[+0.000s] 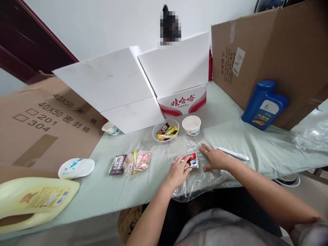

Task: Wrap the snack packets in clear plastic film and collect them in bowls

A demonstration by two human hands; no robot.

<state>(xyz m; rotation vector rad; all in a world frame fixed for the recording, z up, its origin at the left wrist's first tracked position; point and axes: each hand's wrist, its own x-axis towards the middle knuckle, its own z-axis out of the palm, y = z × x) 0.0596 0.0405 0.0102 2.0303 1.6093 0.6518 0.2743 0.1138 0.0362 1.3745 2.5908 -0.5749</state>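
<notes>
A small snack packet (194, 162) in red, white and blue lies on a sheet of clear plastic film (196, 184) at the table's near edge. My left hand (178, 172) rests over the packet's left side, with fingers and thumb around it. To the right, my right hand (214, 158) lies on the film with its fingers spread, holding nothing. Just beyond it is a slim white plastic tool (233, 153). Several wrapped snacks (142, 160) sit to the left. Behind the film stand a clear bowl (177, 134) of colourful snack sticks and a white paper bowl (191, 127).
White boxes (123, 85) stand at the back, with a person's blurred head above them. Large brown cartons flank the table, one at left (64, 119) and one at right (256, 58). A blue bottle (265, 106), a yellow jug (51, 198) and a tipped paper bowl (76, 168) are nearby.
</notes>
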